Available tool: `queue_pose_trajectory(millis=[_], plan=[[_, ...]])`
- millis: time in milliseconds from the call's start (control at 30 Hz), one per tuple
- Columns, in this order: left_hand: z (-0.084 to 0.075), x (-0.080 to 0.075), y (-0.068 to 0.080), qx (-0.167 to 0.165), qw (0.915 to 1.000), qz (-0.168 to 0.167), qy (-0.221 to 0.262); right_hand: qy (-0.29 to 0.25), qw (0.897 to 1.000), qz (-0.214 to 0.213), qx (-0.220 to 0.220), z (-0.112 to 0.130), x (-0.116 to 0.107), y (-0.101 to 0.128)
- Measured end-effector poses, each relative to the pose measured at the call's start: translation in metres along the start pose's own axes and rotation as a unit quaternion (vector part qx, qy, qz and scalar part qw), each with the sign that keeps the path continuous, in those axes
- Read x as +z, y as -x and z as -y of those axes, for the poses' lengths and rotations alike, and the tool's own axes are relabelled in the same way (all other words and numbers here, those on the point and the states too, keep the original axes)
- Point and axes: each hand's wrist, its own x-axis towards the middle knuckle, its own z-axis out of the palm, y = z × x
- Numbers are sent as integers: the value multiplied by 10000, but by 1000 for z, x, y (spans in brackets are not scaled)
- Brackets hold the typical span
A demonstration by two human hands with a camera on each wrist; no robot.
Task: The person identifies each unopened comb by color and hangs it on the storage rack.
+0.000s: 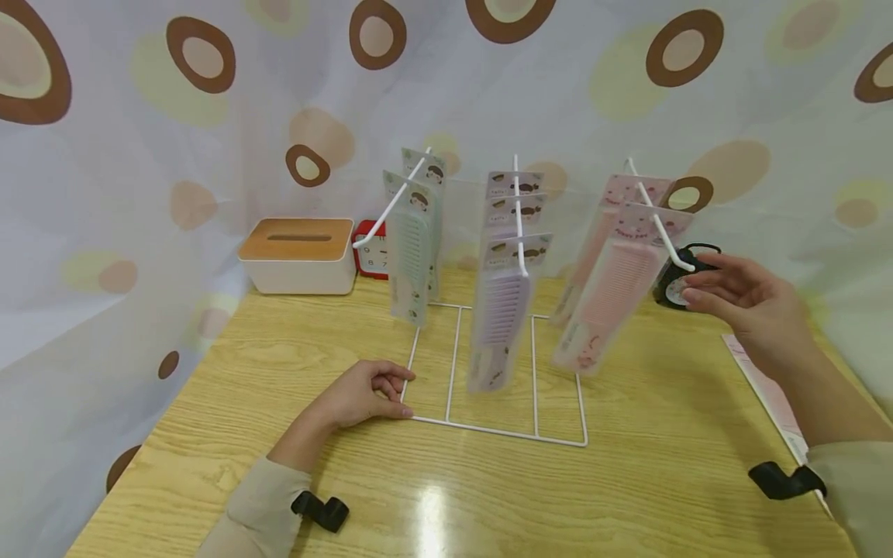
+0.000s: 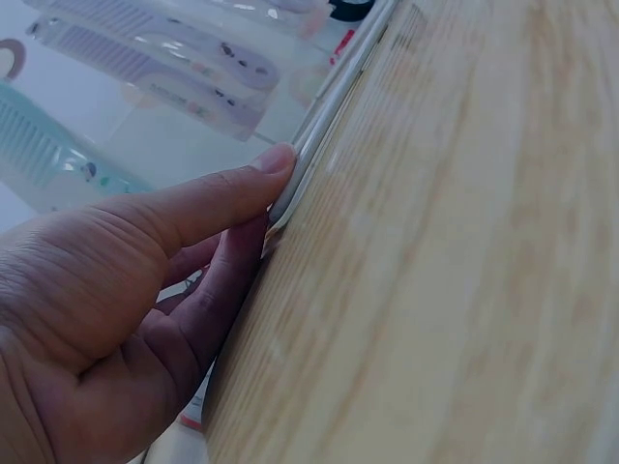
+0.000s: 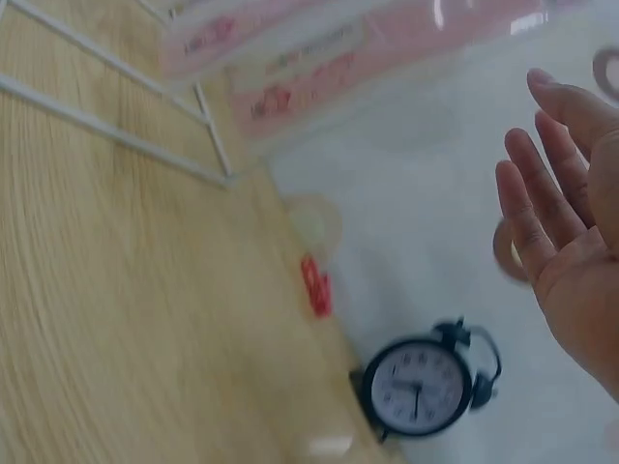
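**Steady the rack, then work at the right hook**

The pink comb packs (image 1: 614, 287) hang on the right hook (image 1: 663, 229) of the white wire rack (image 1: 488, 426), which stands in the middle of the bench (image 1: 628, 496). They are tilted, with the lower ends swung toward the person.

The right hand (image 1: 746, 298) is in the air just beside the tip of this hook, with the fingers almost straight and relaxed, and it holds nothing. The left hand (image 1: 363, 395) rests on the bench, and its thumb (image 2: 227, 193) and fingers press on the front left corner of the rack base.

To do this step well, I think the left hand should hold the base down firmly, because the light rack may tip. The right hand should move along the line of the hook, and stay clear of the black alarm clock (image 1: 677, 283) behind it.
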Motion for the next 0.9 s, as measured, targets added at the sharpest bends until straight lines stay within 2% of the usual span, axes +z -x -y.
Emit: queue_pose_trajectory(millis=[167, 333, 500, 667, 733, 767, 900], plan=[[2, 0, -1, 51, 10000, 8, -9, 233, 9989, -216, 351, -21, -35, 7], [4, 0, -1, 91, 10000, 26, 4, 524, 9972, -264, 455, -39, -61, 15], [4, 0, -1, 89, 10000, 38, 18, 1517, 9849, -308, 769, -53, -82, 25], [5, 0, -1, 74, 9999, 31, 60, 1852, 9782, -177, 919, -67, -102, 35], [5, 0, -1, 75, 10000, 30, 51, 2232, 9706, -190, 878, -73, -108, 39], [6, 0, -1, 80, 10000, 31, 37, 2526, 9632, -228, 893, -76, -110, 41], [7, -1, -2, 84, 10000, 26, -2, 3748, 9213, -394, 964, -87, -118, 48]])
